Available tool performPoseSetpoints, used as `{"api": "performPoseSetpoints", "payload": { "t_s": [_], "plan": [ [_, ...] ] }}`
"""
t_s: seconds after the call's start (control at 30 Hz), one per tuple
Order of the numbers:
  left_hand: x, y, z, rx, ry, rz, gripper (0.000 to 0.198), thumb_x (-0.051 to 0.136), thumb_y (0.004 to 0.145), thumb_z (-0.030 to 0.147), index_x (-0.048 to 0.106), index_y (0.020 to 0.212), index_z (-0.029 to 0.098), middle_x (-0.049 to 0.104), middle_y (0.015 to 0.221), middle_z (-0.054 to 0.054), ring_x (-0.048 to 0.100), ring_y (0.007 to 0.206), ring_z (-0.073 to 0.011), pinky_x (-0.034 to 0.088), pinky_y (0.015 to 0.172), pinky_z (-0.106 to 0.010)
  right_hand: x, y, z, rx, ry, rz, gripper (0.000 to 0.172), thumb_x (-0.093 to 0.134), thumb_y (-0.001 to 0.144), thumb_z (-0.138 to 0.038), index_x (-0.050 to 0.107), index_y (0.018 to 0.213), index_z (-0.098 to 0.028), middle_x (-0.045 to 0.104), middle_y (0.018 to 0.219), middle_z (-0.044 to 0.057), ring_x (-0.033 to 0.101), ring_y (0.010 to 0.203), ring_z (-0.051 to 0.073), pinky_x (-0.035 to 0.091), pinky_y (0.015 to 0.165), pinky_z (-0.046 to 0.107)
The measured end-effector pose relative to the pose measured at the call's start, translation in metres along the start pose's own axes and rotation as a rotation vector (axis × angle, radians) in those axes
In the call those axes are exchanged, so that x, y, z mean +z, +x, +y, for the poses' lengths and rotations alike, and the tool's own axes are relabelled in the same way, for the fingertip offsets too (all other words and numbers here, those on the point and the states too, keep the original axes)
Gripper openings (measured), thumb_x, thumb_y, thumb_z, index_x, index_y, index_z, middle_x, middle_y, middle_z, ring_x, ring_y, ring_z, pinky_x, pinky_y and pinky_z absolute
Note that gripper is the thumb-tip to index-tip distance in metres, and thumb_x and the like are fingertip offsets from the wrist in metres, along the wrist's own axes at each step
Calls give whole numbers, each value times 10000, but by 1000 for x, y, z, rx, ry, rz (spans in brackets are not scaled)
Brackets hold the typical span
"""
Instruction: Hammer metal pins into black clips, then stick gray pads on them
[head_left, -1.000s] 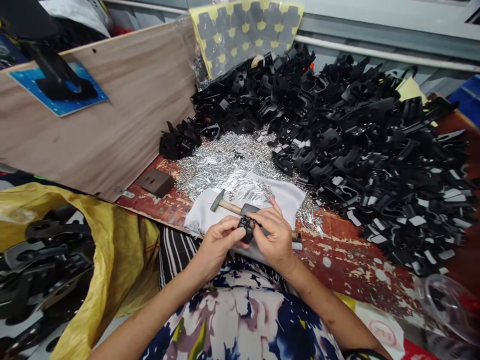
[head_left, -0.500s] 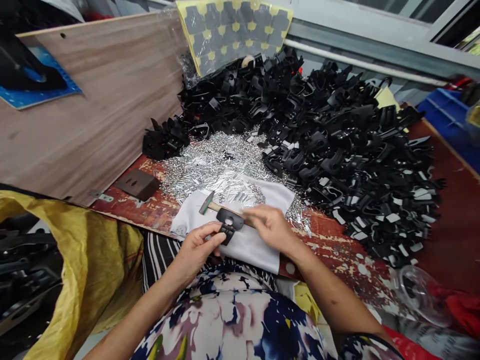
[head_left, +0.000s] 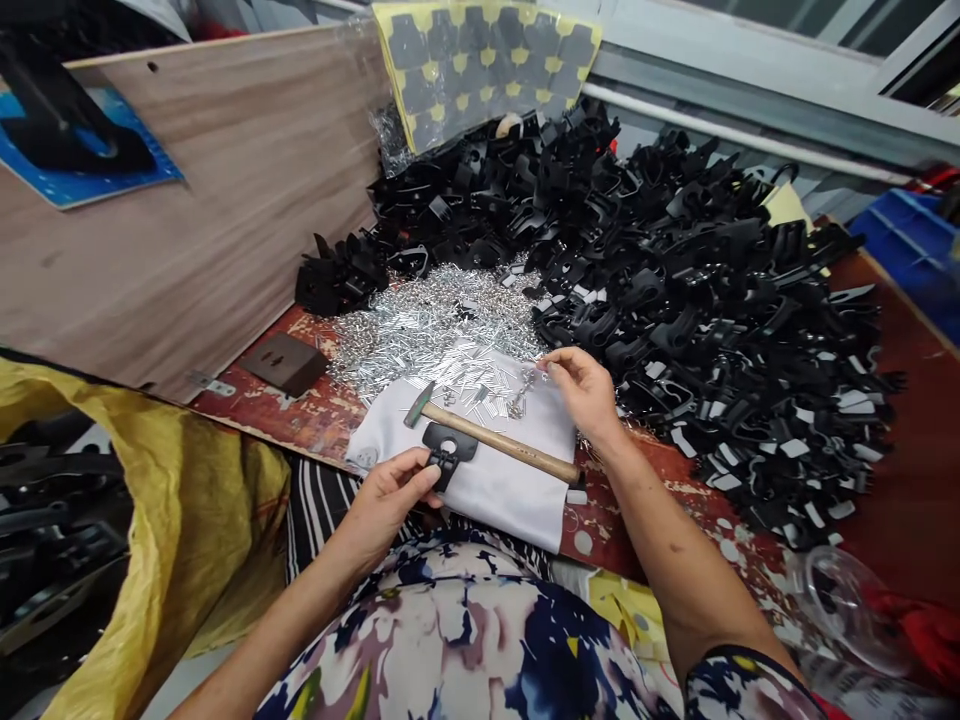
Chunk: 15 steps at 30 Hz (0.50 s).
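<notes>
black clip sits on the white cloth at the near edge of the desk, left hand grasping it flat to steady it; right hand pinches silver pins at the cloth's far edge, hammer lying between, handy.

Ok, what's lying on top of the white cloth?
A wooden-handled hammer, loose silver pins, and a black plastic part pinched by the left hand. The white cloth hides the table beneath it.

Worn red table, paint chipped. Wooden board stands upright along its left edge. Grey window frame runs behind; blue bin at far right.
</notes>
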<state>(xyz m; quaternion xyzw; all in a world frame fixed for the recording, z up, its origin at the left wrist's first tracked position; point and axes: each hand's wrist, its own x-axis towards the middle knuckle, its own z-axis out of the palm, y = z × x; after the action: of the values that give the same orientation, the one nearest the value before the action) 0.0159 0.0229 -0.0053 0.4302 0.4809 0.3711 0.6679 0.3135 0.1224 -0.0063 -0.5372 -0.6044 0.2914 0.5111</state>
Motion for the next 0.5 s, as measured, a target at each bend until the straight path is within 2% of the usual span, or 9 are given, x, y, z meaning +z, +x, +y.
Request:
{"api": "performPoseSetpoints", "payload": {
  "t_s": [0.07,0.17,0.23,0.37,0.43,0.5],
  "plan": [
    [0,0,-1,8,1,-2,334,763,810,498,658,738,190,549,729,31,546,635,-134,445,646,-244,-11,-2,3,43,23,22,180,651,887,-331,713,998,-204,755,945,36,709,868,178,572,810,316],
    [0,0,-2,40,13,17,337,769,809,497,666,727,186,560,768,19,520,620,-121,440,613,-233,-20,-9,9,109,24,38,225,674,862,-391,733,960,-198,735,924,38,684,680,146,557,586,263],
    [-1,0,-3,59,13,36,325,781,803,491,695,747,183,583,838,4,504,611,-110,437,582,-226,-23,-13,12,132,43,47,250,691,851,-421,735,949,-195,727,915,36,675,624,138,556,539,261],
    [-2,0,-4,51,-33,73,298,817,784,468,736,771,182,629,931,-15,501,594,-90,449,546,-211,-27,-15,11,151,122,91,282,703,865,-416,733,1059,-213,763,964,43,730,769,171,628,704,316],
    [-2,0,-4,33,-62,88,295,850,750,465,760,782,186,649,924,-18,522,616,-99,482,560,-211,-32,-13,7,98,83,25,322,663,898,-386,721,1173,-230,762,1158,64,742,937,192,627,827,354],
    [-3,1,-4,11,-89,106,305,884,709,464,788,807,191,673,929,-29,549,669,-122,526,585,-219,-41,-11,0,5,-91,-59,309,607,930,-318,732,1200,-236,730,1276,69,714,1080,207,589,940,380]
  ]
}}
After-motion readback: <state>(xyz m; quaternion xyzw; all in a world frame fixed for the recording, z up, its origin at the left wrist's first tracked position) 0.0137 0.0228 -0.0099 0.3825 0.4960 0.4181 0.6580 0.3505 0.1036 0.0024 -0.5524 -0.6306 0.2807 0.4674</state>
